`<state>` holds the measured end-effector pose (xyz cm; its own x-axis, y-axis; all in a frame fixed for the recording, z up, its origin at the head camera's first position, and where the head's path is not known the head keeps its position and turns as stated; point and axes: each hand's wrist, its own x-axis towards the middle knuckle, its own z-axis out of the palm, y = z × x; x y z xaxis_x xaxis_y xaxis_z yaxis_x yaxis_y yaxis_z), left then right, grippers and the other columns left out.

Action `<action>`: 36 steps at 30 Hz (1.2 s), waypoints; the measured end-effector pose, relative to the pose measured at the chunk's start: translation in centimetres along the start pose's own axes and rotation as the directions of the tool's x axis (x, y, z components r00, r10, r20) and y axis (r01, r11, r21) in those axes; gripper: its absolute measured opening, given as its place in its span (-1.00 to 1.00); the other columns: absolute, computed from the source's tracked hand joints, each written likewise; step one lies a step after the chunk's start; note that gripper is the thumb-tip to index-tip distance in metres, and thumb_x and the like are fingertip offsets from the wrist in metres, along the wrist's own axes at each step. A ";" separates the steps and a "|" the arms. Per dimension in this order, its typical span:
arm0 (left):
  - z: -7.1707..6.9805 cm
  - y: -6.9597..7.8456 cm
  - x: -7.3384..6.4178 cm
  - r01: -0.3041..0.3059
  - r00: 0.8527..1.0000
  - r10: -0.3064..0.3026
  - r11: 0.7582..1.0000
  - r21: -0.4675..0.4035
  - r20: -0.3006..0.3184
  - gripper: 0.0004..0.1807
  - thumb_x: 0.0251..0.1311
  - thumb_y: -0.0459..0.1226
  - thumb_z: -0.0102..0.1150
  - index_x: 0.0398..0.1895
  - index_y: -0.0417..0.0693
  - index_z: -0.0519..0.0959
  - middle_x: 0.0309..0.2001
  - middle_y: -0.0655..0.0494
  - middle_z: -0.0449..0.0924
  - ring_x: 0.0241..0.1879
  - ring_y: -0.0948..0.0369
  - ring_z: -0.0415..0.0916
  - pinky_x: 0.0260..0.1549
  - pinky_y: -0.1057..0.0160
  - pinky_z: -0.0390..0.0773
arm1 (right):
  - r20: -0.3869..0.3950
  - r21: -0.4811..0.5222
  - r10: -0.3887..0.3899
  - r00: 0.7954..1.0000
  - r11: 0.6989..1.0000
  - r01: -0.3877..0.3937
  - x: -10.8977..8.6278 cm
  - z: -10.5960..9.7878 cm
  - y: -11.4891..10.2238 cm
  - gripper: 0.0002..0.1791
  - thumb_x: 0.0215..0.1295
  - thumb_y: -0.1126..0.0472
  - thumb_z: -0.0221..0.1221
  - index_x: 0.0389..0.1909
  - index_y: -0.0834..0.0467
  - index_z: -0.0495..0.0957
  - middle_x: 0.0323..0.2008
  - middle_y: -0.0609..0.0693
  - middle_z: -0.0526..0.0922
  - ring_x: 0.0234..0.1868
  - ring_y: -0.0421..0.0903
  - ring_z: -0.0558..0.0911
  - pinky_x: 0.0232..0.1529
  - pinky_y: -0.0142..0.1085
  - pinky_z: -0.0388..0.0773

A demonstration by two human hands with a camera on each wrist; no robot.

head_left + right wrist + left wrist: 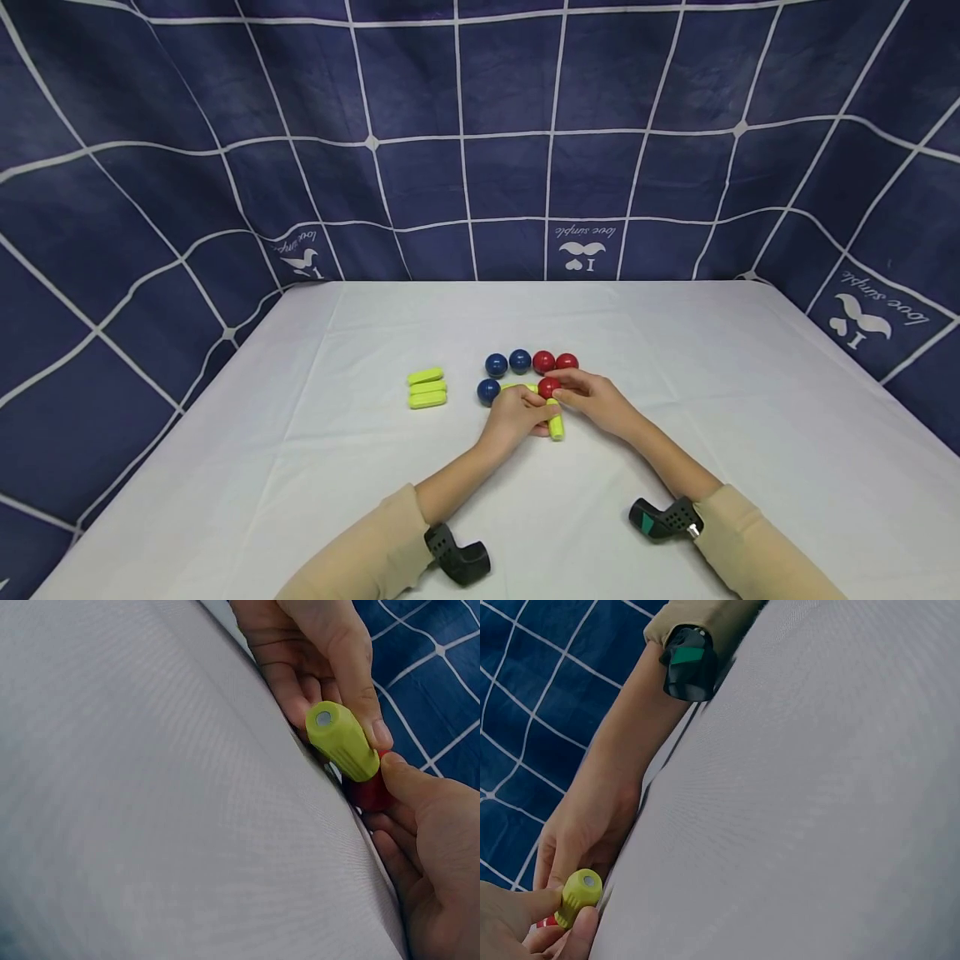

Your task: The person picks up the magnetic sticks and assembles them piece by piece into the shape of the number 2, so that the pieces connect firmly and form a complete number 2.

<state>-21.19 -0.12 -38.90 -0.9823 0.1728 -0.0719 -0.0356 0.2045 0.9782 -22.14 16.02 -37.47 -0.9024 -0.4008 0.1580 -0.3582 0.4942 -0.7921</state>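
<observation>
My left hand pinches a yellow-green rod between thumb and fingers; a round grey disc shows in the rod's near end in the right wrist view. The rod's far end meets a red ball, which my right hand grips with thumb and fingertips. Running left from that ball, a second yellow-green rod reaches to a blue ball, partly hidden behind my left hand. In the right wrist view, the red ball sits mostly in shadow under the right thumb.
Just behind the hands, two blue balls and two red balls stand in a row. Three yellow-green rods lie side by side to the left. The white-covered table ends at a dark blue checked cloth at the back.
</observation>
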 end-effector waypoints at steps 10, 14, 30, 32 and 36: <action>-1.3 0.8 -0.1 -0.185 0.982 0.186 0.951 0.246 0.020 -0.79 0.12 -0.20 0.18 -0.40 -0.20 0.51 -0.56 0.03 0.55 -0.71 0.30 0.45 -0.69 0.42 0.49 | -0.002 0.028 -0.002 1.000 1.000 0.002 0.7 0.4 2.9 -0.55 0.27 0.04 0.07 0.13 0.15 0.41 0.06 0.12 0.54 0.03 0.00 0.55 0.05 -0.15 0.47; -3.4 1.5 1.0 -0.327 0.933 0.359 0.878 0.350 -0.027 -0.86 0.16 -0.24 0.13 -0.35 -0.15 0.54 -0.49 0.04 0.57 -0.63 0.33 0.42 -0.66 0.46 0.42 | -0.014 0.030 0.014 1.000 0.999 -0.013 0.6 0.3 2.8 -0.55 0.25 0.01 0.09 0.12 0.11 0.43 0.04 0.09 0.55 0.02 -0.02 0.55 0.03 -0.16 0.47; -7.5 -1.1 3.4 -0.368 0.849 0.512 0.751 0.547 -0.132 -0.82 0.14 -0.25 0.14 -0.19 -0.07 0.53 -0.18 0.04 0.42 -0.22 0.13 0.41 -0.30 0.30 0.42 | -0.010 0.022 0.059 0.998 0.998 -0.059 0.6 0.5 2.8 -0.56 0.26 0.02 0.09 0.13 0.08 0.42 0.04 0.07 0.53 -0.02 -0.05 0.53 0.02 -0.22 0.49; -7.5 -1.2 3.5 -0.353 0.858 0.499 0.744 0.567 -0.122 -0.76 0.14 -0.24 0.13 -0.13 -0.08 0.52 -0.11 0.02 0.42 -0.16 0.11 0.44 -0.22 0.24 0.46 | -0.009 0.024 0.066 0.998 0.998 -0.066 0.6 0.5 2.8 -0.56 0.25 0.02 0.09 0.13 0.07 0.42 0.05 0.07 0.53 -0.01 -0.04 0.52 0.04 -0.19 0.48; -7.5 -1.2 3.6 -0.294 0.896 0.434 0.733 0.613 -0.089 -0.60 0.19 -0.15 0.08 0.09 -0.06 0.43 0.05 -0.02 0.38 -0.08 0.10 0.47 -0.12 0.14 0.49 | -0.008 0.012 0.056 0.998 0.998 -0.056 0.7 0.5 2.9 -0.55 0.26 0.03 0.09 0.14 0.09 0.41 0.06 0.10 0.52 0.00 -0.02 0.52 0.06 -0.14 0.47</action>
<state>-26.03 -6.99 -38.91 -0.9123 0.1580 0.3779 0.3758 0.6898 0.6189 -23.72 16.81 -39.94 -0.9229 -0.3664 0.1182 -0.3043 0.5061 -0.8070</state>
